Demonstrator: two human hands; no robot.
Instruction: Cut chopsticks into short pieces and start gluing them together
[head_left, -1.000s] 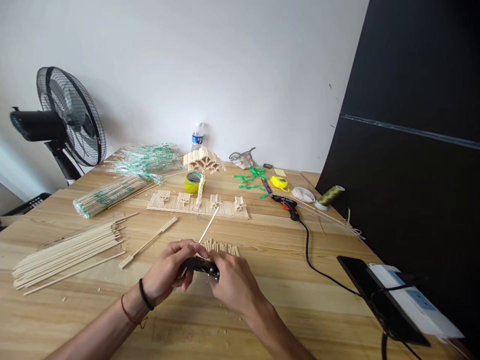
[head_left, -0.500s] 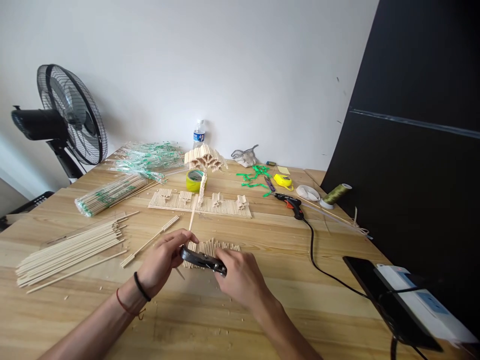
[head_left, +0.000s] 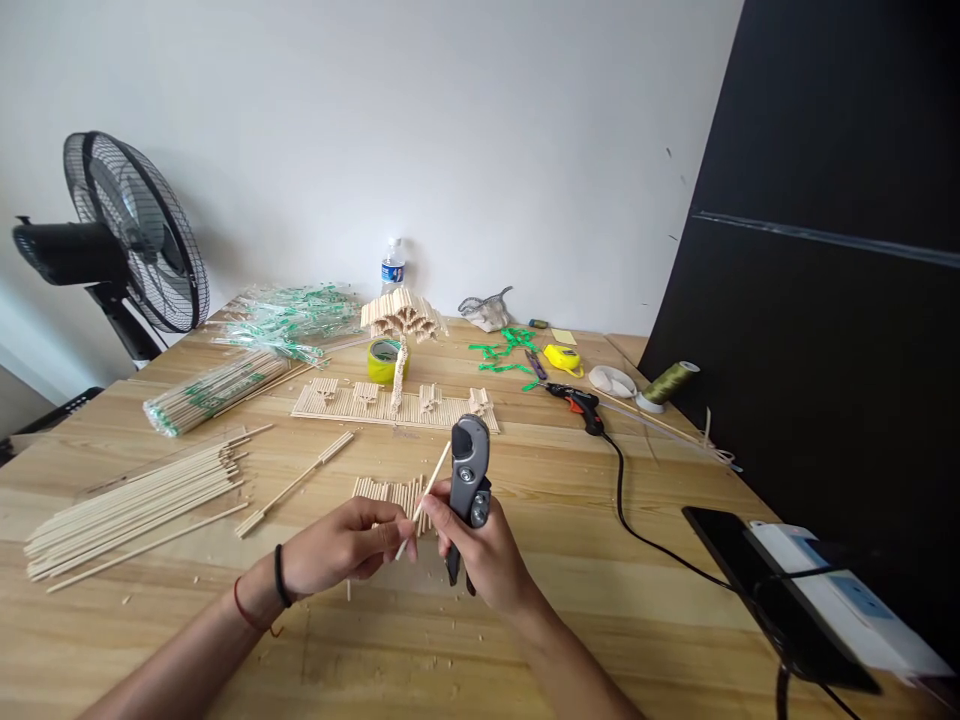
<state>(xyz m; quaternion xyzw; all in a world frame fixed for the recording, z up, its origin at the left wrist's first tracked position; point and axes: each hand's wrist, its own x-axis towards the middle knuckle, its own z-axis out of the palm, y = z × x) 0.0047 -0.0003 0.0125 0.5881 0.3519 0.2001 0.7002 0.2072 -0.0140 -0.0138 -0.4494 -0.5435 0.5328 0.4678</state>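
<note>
My right hand (head_left: 481, 552) grips a grey and black cutter (head_left: 469, 475) upright, its head pointing up. My left hand (head_left: 337, 548) pinches a thin wooden stick (head_left: 429, 492) that slants up to the right, beside the cutter. Just behind both hands lies a row of short cut stick pieces (head_left: 390, 492) on the wooden table (head_left: 525, 600).
A loose pile of long sticks (head_left: 135, 505) lies at left, a wrapped bundle (head_left: 210, 390) behind it. A flat stick model (head_left: 394, 402), yellow tape roll (head_left: 385, 360), glue gun (head_left: 577, 403) with its cord, thread spool (head_left: 667, 382), phone (head_left: 772, 600) and fan (head_left: 127, 240) surround the spot.
My right hand has turned the cutter from lying flat across the stick to standing upright. The stick in my left hand has swung from pointing left-up to slanting right.
</note>
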